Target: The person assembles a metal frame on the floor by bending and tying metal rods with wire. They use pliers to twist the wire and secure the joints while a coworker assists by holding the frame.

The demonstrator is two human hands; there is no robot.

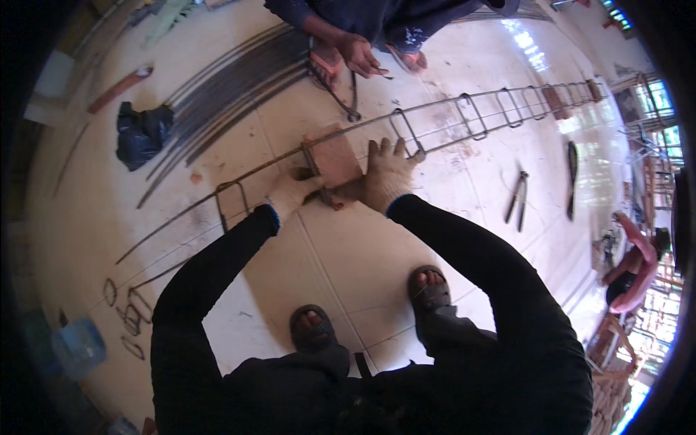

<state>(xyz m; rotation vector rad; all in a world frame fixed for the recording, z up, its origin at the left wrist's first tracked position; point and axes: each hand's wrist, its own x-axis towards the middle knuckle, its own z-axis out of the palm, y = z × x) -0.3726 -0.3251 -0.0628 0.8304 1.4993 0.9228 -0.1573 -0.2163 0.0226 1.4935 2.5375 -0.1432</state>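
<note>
A long steel rebar cage [475,119], made of thin bars with square stirrups, runs from the left across the floor to the far right. A reddish-brown block [335,161], like a brick, sits at the cage in front of me. My left hand [291,191], in a pale work glove, is closed at the block's left side, its fingertips at a steel stirrup [309,158]; part of its grip is hidden. My right hand [390,174], gloved too, lies at the block's right side with fingers spread towards the bars.
Across the cage another person's hand [357,55] holds a small thin item. Loose rods [239,90] and a black bag [143,134] lie at left. Pincers [517,201] are at right, loose stirrups [133,313] at lower left. Another person [638,264] crouches far right.
</note>
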